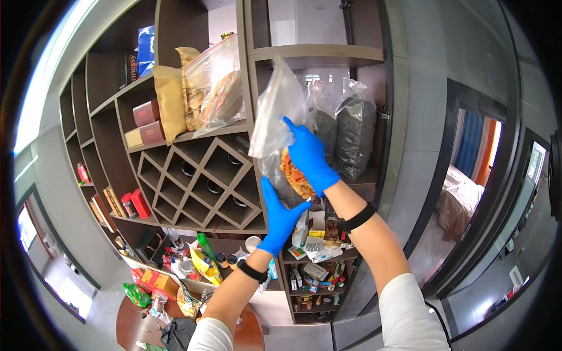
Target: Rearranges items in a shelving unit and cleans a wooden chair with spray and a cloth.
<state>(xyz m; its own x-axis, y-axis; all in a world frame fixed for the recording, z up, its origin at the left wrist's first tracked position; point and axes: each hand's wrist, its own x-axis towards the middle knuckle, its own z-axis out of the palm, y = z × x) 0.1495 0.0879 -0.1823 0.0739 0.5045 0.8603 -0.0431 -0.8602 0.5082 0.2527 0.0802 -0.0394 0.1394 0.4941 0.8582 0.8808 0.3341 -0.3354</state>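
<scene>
A clear zip bag (270, 126) with orange-brown dried pieces in its lower part is tilted in front of the tall shelf compartment. My right hand (308, 157), in a blue glove, grips the bag's right side, its index finger stretched along the plastic. Below the bag, my gloved left hand (282, 217) is open, thumb and fingers spread by the bag's lower end; whether it bears any weight, I cannot tell. Behind stand two clear bags of dark contents, a right one (355, 131) and a middle one (321, 120), the latter partly hidden by my right hand.
Left of the divider, another filled zip bag (225, 96) and a tan pouch (170, 102) stand above a diamond-shaped rack (199, 182). Small boxes and a tray (338, 230) crowd the shelf beneath my hands. A brown round table (130, 324) with packages stands lower left.
</scene>
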